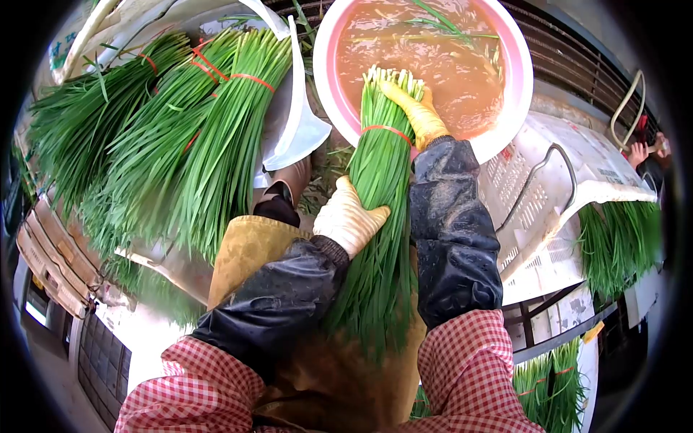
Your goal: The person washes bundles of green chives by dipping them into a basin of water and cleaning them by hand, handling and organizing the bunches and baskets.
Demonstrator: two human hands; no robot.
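A bunch of garlic chives (pixel 382 173), tied with a red band, hangs over my lap with its pale cut ends at the near rim of the basin (pixel 518 68). My left hand (pixel 350 220), in a cream glove, is closed on the leaves below the band. My right hand (pixel 417 112), in a yellow glove, grips the side of the bunch near the cut ends. Brown water (pixel 426 58) fills the pink-walled basin, with loose chive leaves (pixel 447 22) floating in it. The right palm is hidden.
Several banded chive bunches (pixel 224 144) lie in a pile at left beside a white plastic sheet (pixel 296 130). A white perforated crate (pixel 534 195) stands at right. More chives (pixel 621 242) lie beyond it. Another person's hand (pixel 639 154) shows at the far right.
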